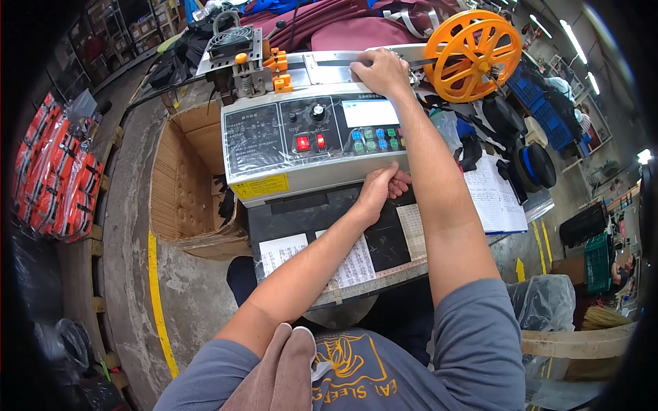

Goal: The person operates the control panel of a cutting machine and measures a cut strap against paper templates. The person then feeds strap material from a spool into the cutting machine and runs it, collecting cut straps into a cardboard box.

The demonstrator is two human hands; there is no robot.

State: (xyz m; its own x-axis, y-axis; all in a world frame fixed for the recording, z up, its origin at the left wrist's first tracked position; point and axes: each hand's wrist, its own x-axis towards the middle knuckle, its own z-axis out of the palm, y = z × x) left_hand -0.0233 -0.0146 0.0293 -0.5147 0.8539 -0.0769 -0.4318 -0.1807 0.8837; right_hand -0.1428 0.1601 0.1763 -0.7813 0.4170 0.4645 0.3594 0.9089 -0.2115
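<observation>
A boxy tabletop machine (257,147) with a control panel and a small lit screen (370,114) stands in front of me. Along its top runs a black strap (336,64), coming off an orange reel (473,56) at the right. My right hand (382,70) is on the metal top with bent fingers closed over the strap; the fingertips are partly hidden. Below the panel's buttons (375,140), my left hand (385,186) rests by the machine's front edge. Its fingers are curled in, and whatever they may hold cannot be seen.
A cardboard box (185,185) stands left of the machine. Printed sheets (353,260) and a ruler strip (384,274) lie on the black work surface. To the right are handwritten papers (492,195) and black rolls (536,168). Maroon fabric (363,34) is piled behind.
</observation>
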